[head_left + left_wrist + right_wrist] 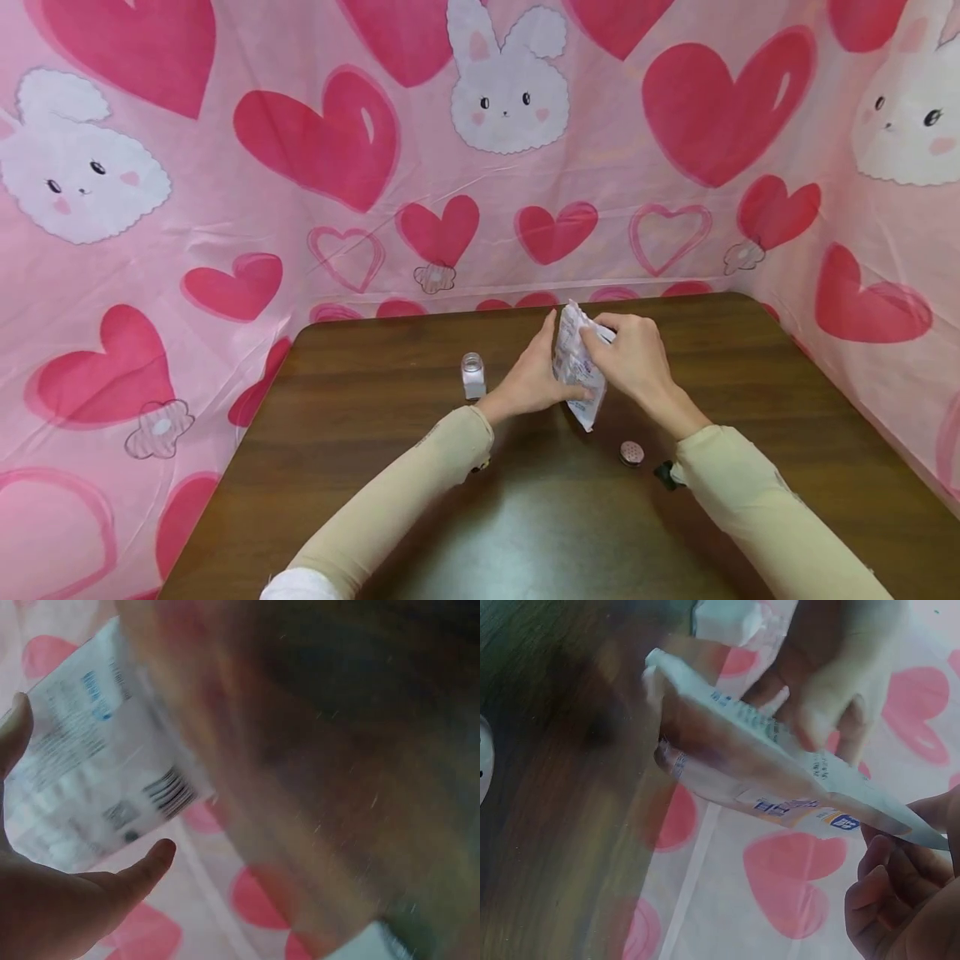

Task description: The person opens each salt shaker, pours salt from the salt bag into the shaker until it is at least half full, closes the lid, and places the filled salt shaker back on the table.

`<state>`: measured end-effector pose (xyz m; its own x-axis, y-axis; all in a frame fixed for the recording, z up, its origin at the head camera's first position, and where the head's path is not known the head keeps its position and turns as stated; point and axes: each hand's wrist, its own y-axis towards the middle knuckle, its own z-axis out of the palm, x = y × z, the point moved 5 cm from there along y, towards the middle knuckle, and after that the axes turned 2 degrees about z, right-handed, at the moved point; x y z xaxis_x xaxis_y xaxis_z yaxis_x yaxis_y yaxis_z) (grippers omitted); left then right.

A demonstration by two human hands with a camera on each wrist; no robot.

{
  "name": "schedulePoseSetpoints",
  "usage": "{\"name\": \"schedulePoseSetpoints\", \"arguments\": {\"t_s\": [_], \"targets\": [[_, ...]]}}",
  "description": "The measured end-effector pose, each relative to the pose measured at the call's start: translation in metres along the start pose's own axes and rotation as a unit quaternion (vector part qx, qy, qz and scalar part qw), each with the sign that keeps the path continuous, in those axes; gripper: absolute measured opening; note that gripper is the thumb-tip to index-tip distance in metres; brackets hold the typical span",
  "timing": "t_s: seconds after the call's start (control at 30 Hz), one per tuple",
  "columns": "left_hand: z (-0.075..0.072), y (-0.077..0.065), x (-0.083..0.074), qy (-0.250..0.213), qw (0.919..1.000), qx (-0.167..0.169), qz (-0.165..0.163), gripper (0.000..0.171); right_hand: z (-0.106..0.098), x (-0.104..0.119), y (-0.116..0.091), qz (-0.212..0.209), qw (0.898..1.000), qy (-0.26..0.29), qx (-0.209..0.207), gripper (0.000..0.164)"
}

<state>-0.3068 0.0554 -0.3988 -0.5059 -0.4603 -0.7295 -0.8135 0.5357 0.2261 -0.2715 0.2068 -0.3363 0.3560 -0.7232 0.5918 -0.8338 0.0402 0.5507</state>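
Note:
A white plastic packet (576,358) with blue print stands tilted above the table between both hands. At its upper right edge my right hand (636,354) pinches it between thumb and curled fingers. My left hand (534,379) is at its left side, fingers straight and thumb spread across the front; whether it presses the packet I cannot tell. A barcode shows on the packet (112,750) in the left wrist view. To the left of the hands stands a small clear jar (473,377) with an uncovered mouth and a white lower part.
A round pinkish patterned lid (632,453) lies on the dark wooden table (360,417), below the right hand. A small black object (665,475) shows beside the right sleeve. Pink cloth (480,183) with hearts and rabbits hangs behind the table and at both sides.

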Motion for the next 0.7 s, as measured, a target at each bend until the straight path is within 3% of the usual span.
{"name": "schedulePoseSetpoints", "arguments": {"t_s": [0.17, 0.27, 0.4, 0.7], "targets": [[0.016, 0.008, 0.005, -0.013, 0.9995, -0.018, 0.024, 0.142, 0.0, -0.007, 0.001, 0.023, 1.0, 0.002, 0.006, 0.014], [0.022, 0.012, 0.007, -0.019, 0.9991, -0.032, 0.021, 0.141, -0.001, -0.01, 0.001, 0.03, 1.0, 0.002, 0.007, 0.014], [0.027, 0.018, 0.008, -0.018, 0.9991, -0.035, 0.012, 0.14, -0.003, -0.013, 0.0, 0.036, 0.999, -0.004, 0.011, 0.015], [0.036, 0.033, 0.005, 0.0, 0.9988, -0.035, 0.035, 0.132, -0.008, -0.023, -0.002, 0.05, 0.998, -0.015, 0.016, 0.016]]}}
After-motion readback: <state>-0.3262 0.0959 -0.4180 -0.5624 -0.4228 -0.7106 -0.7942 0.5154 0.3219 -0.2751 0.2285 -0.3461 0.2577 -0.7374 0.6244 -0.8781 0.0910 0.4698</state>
